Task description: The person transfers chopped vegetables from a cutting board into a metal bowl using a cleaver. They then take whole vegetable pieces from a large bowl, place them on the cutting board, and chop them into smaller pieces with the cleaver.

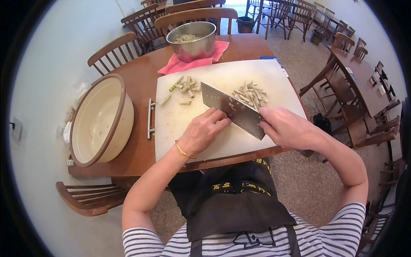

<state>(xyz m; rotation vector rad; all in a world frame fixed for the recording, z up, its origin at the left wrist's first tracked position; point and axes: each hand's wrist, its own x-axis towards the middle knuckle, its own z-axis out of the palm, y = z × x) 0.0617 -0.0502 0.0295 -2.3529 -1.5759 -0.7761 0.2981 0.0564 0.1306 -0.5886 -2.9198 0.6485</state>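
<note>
My right hand is closed around the handle end of a broad cleaver, whose blade slants across the white cutting board. Curled fingers of my left hand touch down on the board close against the blade; whatever lies under them is hidden. Small bits cling to the steel. Beyond the blade, to the right, lies a pile of thin cut vegetable strips. Thicker pale and greenish stalk pieces are scattered at the board's upper left.
A large cream basin with a brown rim stands left of the board, beside a metal bar handle. Behind the board, a steel pot of cut pieces sits on a pink cloth. Wooden chairs surround the table.
</note>
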